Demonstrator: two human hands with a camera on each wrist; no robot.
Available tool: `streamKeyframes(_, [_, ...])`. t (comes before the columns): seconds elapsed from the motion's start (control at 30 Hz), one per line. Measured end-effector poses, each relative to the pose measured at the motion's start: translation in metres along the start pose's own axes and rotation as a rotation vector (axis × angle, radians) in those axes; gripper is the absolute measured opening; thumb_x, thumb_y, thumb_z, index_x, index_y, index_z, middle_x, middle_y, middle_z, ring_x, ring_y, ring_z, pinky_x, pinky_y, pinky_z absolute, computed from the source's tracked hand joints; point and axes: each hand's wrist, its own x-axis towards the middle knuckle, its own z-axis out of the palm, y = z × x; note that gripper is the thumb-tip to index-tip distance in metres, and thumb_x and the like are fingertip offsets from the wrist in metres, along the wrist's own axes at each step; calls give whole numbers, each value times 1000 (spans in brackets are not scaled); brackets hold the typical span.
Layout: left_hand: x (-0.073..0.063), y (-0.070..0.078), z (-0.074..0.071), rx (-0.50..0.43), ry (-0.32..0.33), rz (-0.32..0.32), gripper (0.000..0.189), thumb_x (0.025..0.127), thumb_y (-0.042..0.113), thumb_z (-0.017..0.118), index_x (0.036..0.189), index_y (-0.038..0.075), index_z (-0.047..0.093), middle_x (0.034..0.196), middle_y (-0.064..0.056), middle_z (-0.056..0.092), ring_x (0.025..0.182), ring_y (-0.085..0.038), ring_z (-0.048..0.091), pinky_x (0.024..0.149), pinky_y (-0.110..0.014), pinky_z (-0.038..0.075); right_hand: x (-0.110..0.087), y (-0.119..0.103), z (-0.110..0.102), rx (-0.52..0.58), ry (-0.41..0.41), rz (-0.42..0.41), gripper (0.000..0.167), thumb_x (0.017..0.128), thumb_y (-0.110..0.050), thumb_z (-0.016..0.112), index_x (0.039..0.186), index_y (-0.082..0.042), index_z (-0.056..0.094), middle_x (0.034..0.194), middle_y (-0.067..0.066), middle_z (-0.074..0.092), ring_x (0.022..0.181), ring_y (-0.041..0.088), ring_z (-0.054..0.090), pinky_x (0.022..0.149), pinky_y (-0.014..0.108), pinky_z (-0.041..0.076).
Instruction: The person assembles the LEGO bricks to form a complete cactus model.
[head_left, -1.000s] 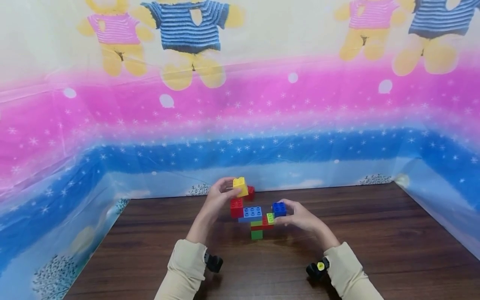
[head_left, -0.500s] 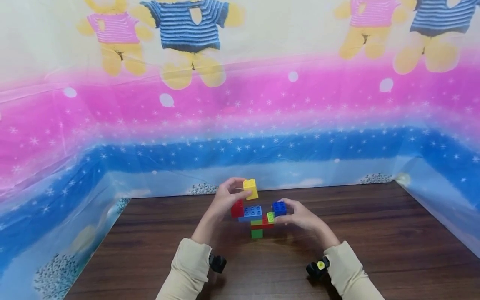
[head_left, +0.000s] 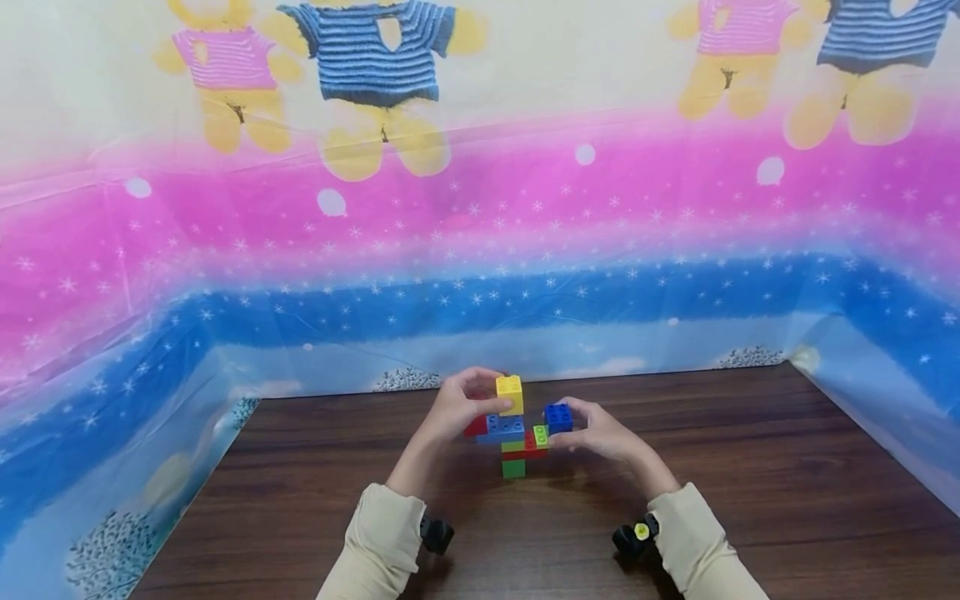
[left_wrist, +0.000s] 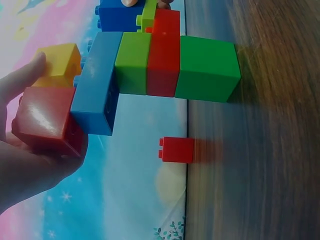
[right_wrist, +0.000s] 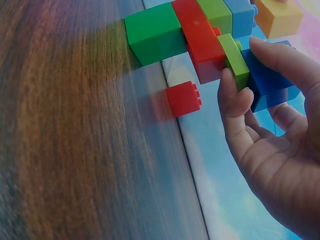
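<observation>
A toy building-brick structure stands on a green brick point(head_left: 513, 469), with red and lime layers above it and a light blue brick point(head_left: 504, 429) across the top. At the light blue brick's left end sits a red brick point(left_wrist: 47, 117), partly covered by my left hand in the head view. My left hand point(head_left: 459, 406) pinches a yellow brick point(head_left: 509, 397) close over the light blue brick's studs. On the other side, my right hand point(head_left: 603, 433) holds a dark blue brick point(head_left: 558, 417) by its sides, right over a thin lime brick point(right_wrist: 235, 61) on the red arm.
A loose red brick point(left_wrist: 178, 150) lies on the wooden table point(head_left: 315, 500) behind the structure, hidden by the left hand in the head view. A printed cloth point(head_left: 480, 308) stands behind the table. Each wrist carries a black camera point(head_left: 437, 536).
My left hand has moved right and down, bringing the yellow brick from above the red brick to the light blue one. My right hand stays at the dark blue brick.
</observation>
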Motion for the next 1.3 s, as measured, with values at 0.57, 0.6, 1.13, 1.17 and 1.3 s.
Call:
streamKeyframes(0.57, [-9,-4,-1,111,13,39,34,83,19,77,114,9,67,118,-9,62,106,-23,57,86,-34,56,-1,-1,1,3,-17,-19,55,90,-26,69,131,2,47,123,26,58,101,23,60,81,38,56])
streamKeyframes(0.6, [-9,-4,-1,116,13,41,34,82,19,77,113,9,67,119,-9,61,106,-23,56,86,-34,56,-1,-1,1,3,-16,-17,55,90,-26,69,131,1,47,123,26,58,101,23,60,82,38,56])
streamKeyframes(1.13, [-8,-6,0,136,-23,81,31,81,17,78,109,8,67,111,-10,63,103,-27,59,86,-37,55,-3,-3,2,-5,10,12,54,90,-27,70,132,-2,48,126,24,58,104,26,59,84,41,56])
streamKeyframes(1.17, [-8,-7,0,136,-27,87,30,81,16,78,108,7,67,110,-10,63,102,-25,60,85,-37,56,-4,-3,2,-5,10,12,54,90,-27,70,132,-2,48,126,24,58,104,26,59,84,41,56])
streamKeyframes(1.3, [-7,-9,-1,138,-41,98,30,81,15,78,108,7,67,110,-10,64,99,-20,59,84,-35,56,-4,-3,2,-2,7,11,54,89,-26,70,132,-2,48,126,24,58,104,26,59,84,41,56])
